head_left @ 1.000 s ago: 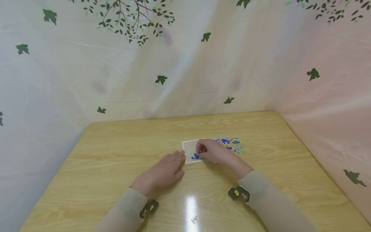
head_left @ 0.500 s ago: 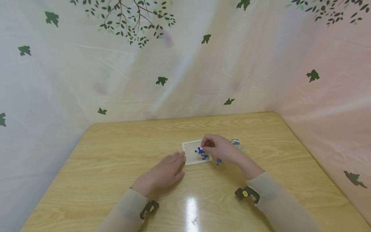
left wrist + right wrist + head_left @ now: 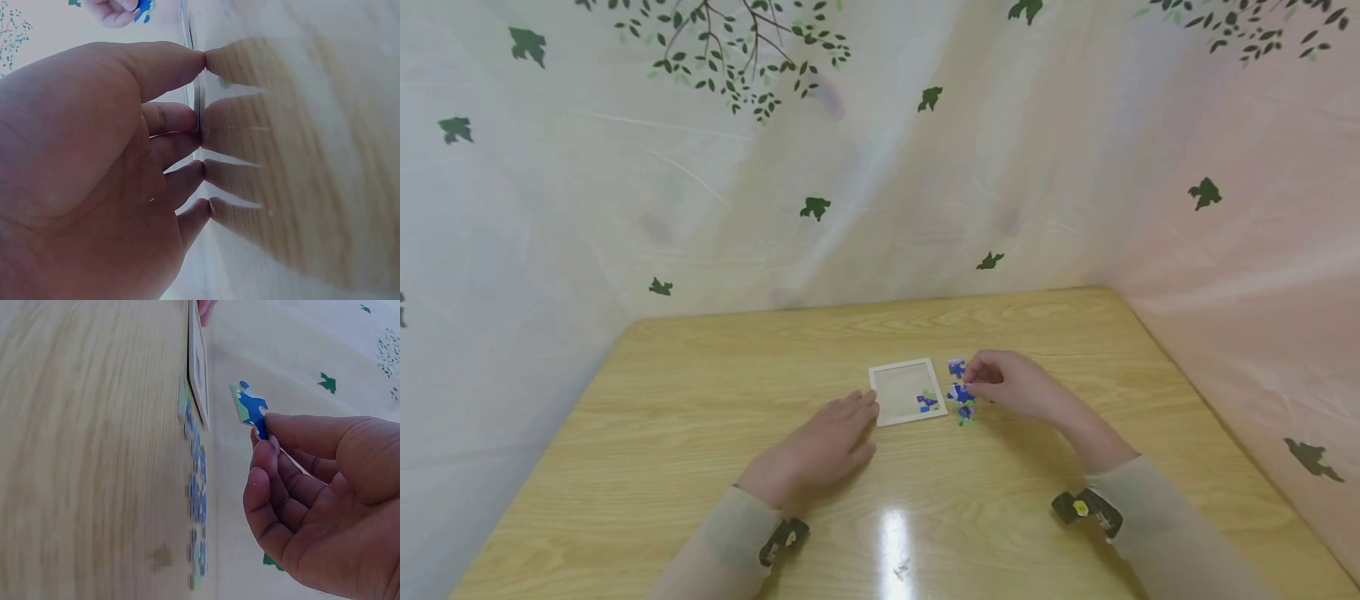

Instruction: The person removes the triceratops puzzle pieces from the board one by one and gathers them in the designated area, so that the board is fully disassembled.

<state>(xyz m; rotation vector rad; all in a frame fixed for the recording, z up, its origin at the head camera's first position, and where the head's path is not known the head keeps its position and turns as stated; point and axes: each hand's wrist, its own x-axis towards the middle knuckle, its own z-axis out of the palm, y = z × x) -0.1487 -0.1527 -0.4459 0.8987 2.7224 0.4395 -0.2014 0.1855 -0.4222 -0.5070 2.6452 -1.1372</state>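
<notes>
My right hand [image 3: 1018, 385] pinches a blue jigsaw piece [image 3: 250, 406] with a pale green edge between thumb and fingertips. In the right wrist view the piece is held up off the table. From the head it overlaps the loose jigsaw pieces [image 3: 957, 367] to the right of a pale puzzle frame [image 3: 938, 386]. A few fitted blue and green pieces [image 3: 927, 402] sit in the frame's near right corner. My left hand [image 3: 820, 440] lies with fingers extended, fingertips on the table right at the frame's left edge; its palm [image 3: 75, 169] fills much of the left wrist view.
The pieces form a row [image 3: 197, 494] along the wooden table [image 3: 737, 358], partly hidden behind my right hand from above. A pale curtain [image 3: 737, 192] printed with leaves and birds hangs behind the table and along its sides.
My right hand has moved right, from over the frame to above the loose pieces, still pinching the piece. The fitted corner pieces now show fully. My left hand has stayed put.
</notes>
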